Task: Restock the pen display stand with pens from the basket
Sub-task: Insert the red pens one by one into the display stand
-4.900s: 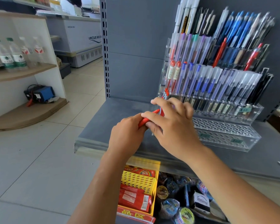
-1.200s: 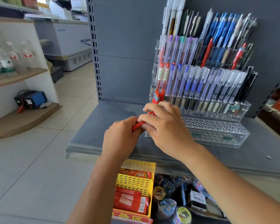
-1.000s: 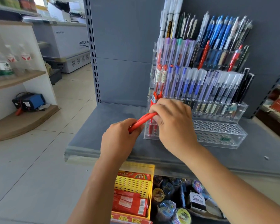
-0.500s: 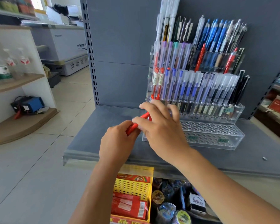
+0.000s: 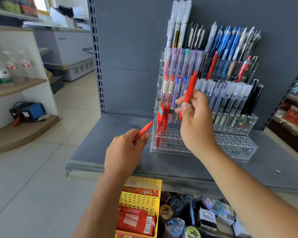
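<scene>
The pen [image 5: 189, 91] stood nearly upright in the right hand [image 5: 196, 122], clicker end up. It was raised in front of the stand's [image 5: 236, 142] middle tiers, its lower tip above the front rows of holes and not yet in any of them.

The risk lay in the drop. The holes were small and close-set, and a few red pens [image 5: 165, 117] already stood in the front-left corner. A tip brought down off-centre would likely strike the plastic between holes or knock a neighbour askew. The tiers behind were packed with tall pens, so a knuckle or the pen's top brushing them could tip some out. The stand looked light, and a hard push might slide it on the shelf [image 5: 110, 145].

The right hand pinched the pen at mid-barrel between thumb [image 5: 186, 109] and the first fingers, a narrow grip closed on the barrel, with the other fingers curled loosely behind.

The left hand [image 5: 126, 152] sat lower and to the left, near the stand's corner but apart from it. It was curled round a spare pen [image 5: 143, 131] whose end pointed up toward the stand. Whether more pens lay inside that fist could not be told. A slack hold there could let the spare slip to the floor.

Under the shelf edge sat a yellow basket [image 5: 138, 201] with red packets in it.
</scene>
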Demonstrator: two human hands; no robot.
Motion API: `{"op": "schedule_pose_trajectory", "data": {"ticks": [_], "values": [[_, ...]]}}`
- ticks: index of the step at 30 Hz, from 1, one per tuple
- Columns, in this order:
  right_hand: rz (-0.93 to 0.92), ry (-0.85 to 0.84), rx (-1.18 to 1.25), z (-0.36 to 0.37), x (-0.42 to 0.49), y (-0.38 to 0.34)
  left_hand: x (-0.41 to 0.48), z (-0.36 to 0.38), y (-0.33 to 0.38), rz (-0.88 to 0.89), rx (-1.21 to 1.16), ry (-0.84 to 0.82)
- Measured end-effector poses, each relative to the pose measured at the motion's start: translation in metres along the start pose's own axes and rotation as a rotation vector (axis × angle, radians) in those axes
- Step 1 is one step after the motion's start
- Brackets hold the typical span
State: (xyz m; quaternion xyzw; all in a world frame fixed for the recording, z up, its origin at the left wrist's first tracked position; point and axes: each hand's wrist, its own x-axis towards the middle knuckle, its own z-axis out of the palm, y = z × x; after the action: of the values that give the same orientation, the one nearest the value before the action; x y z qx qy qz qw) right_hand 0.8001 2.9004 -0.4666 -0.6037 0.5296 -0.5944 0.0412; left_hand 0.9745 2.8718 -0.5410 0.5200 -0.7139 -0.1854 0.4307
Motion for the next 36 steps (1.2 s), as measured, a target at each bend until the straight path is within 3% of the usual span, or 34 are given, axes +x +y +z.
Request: {"op": "schedule_pose_trajectory", "data": {"ticks": [6, 36], "values": [[0.108, -0.076, 0.101, 0.001, 0.005, 0.002, 0.0, -0.001, 0.001, -0.011, -0.001, -0.005], [0.104, -0.062, 0.113, 0.022, 0.001, 0.018, 0.001, 0.001, -0.001, 0.004, -0.013, -0.004]]}}
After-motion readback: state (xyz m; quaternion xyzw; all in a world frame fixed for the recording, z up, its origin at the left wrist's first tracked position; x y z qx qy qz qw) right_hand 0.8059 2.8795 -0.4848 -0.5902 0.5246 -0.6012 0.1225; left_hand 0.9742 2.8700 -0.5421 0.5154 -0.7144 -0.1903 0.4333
